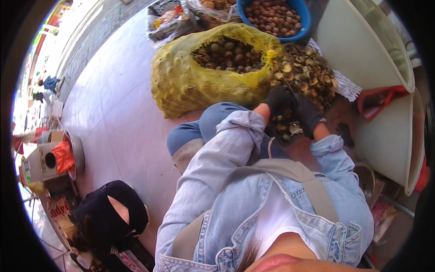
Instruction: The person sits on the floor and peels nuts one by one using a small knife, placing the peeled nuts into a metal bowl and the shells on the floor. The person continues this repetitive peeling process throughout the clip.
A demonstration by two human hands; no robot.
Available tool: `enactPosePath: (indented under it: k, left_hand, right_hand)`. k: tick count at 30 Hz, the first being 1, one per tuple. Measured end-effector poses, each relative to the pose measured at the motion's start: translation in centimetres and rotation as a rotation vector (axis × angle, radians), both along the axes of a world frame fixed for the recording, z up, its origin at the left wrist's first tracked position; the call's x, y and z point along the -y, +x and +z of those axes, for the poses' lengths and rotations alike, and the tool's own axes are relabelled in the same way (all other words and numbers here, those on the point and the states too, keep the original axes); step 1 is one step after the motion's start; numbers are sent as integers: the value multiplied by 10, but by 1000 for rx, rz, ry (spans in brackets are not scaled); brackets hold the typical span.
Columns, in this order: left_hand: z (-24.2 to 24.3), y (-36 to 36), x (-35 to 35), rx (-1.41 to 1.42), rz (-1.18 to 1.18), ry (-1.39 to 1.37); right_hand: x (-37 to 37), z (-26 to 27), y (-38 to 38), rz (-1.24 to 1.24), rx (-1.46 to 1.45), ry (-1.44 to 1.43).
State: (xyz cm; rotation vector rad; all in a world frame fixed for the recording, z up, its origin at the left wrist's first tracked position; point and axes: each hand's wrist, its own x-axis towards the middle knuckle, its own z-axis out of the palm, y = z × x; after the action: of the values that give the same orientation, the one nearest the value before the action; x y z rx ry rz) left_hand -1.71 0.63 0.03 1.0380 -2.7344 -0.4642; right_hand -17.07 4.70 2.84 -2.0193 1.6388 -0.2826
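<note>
My left hand (278, 99), in a dark glove, and my right hand (306, 110), gloved alike, are close together above a dark container (289, 138) of small round nuts or fruits at my knees. Fingers are too dark to make out, and whether either holds something cannot be told. Just beyond them lies a heap of husks and halved shells (306, 69). A yellow mesh sack (200, 86), torn or cut open on top, bulges with round brown and greenish nuts or fruits (231, 54) and touches the heap's left side.
Behind the sack are a blue basin (308, 20) of brown nuts or fruits and a lined crate (153, 29). Large pale plastic bins (367, 51) stand at right, with a loose dark glove (345, 133) near them. Another person (108, 210) crouches or sits at lower left.
</note>
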Motion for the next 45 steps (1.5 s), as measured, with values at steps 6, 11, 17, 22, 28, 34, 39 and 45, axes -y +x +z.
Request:
enactPosePath:
  k: [6,11,17,22,28,34,39,45]
  left_hand:
    - [34,-13,-8,-859,355,1063]
    - [32,-14,-2,-1141,324,1344]
    - [8,-2,6,-562,-71,28]
    - [-16,-7,6,-569,-118,-165]
    - [-32,-11,14,-479,-91,2]
    - [-11,0,14,-654,-190,-25]
    - [12,-1,5,-317,-89,127]
    - [-21,-2,10,-631,-131,154]
  right_hand:
    - [13,-7,-23,-50,71,-14]
    - [12,15,-22,-61,151,-150]
    - [-3,-12,-32,101,-113,-504]
    - [0,-11,-39,75,12,-202]
    - [7,-11,-39,130,-63,-339]
    - [11,0,-31,78,-83,-226]
    - [8,-9,-41,84,-163,-235]
    - [11,-4,-31,14,-49,-188]
